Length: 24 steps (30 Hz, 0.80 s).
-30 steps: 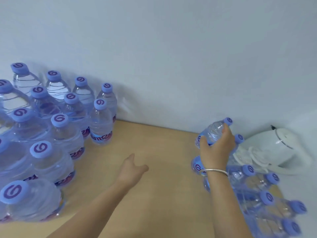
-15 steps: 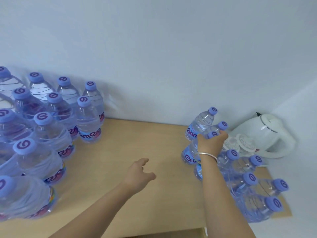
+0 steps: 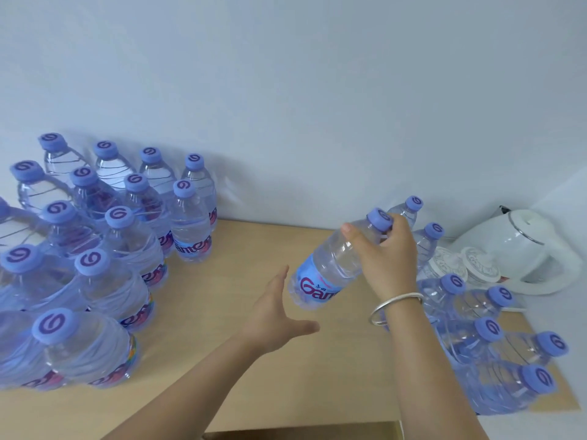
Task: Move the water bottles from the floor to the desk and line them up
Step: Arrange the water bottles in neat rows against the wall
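My right hand [image 3: 386,260] grips a clear water bottle [image 3: 330,271] with a blue cap by its neck and shoulder. It is tilted, base toward the left, above the wooden desk [image 3: 254,249]. My left hand [image 3: 274,315] is open just below the bottle's base, fingers spread, touching nothing. Several upright bottles stand in rows on the left [image 3: 95,249]. A plastic-wrapped pack of bottles [image 3: 482,341] sits on the right, behind my right arm.
A white electric kettle [image 3: 527,249] stands in the right corner against the wall, with two white patterned lids [image 3: 460,265] beside it. The desk's front edge [image 3: 301,427] runs along the bottom. Bare desktop lies between the two bottle groups.
My right hand pulled one bottle out of the right pack and swung it left, tilted over the desk. My left hand rose toward the bottle's base and opened wider.
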{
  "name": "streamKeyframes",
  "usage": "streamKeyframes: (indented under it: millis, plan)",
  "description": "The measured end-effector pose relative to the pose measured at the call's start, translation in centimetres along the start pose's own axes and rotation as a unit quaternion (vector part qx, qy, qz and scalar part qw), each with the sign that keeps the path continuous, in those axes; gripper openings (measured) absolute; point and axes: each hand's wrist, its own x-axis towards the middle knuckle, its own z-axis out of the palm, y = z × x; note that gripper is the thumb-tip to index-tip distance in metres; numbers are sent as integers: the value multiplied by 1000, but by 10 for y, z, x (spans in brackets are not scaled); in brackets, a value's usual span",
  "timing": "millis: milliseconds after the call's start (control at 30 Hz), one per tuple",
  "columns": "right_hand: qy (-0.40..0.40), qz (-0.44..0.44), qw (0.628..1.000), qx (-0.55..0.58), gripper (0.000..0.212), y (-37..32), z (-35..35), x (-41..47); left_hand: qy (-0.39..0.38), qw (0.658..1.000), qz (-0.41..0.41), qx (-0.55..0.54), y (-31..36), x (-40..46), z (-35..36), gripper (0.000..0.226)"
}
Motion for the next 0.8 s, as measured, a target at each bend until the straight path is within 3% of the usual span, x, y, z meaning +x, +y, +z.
streamKeyframes:
  millis: [100,200,267,400,467,533,667,800]
  plan:
    - [-35,-10,997,72,40,-21,15,-10,60,990,26,-123,2,-4,-9,94]
    - [-79,-8,989,125,38,-36,30,-19,108,982,28,-151,3,-17,-27,66]
    - [-135,1,979,155,31,-40,38,-21,70,980,30,-185,4,-27,-41,60]
    - [-283,36,936,206,51,-38,52,-23,-26,970,49,-238,10,-47,-64,43]
    - [-337,54,914,219,57,-39,59,-25,-54,966,51,-247,10,-54,-72,42]
    - [-333,59,916,215,52,-42,68,-27,-70,968,46,-237,8,-58,-76,44]
    - [-291,41,941,166,50,-50,86,-34,19,983,20,-181,-1,-65,-78,71]
    - [-360,38,928,91,50,-59,95,-34,17,980,3,-198,-9,-74,-87,57]
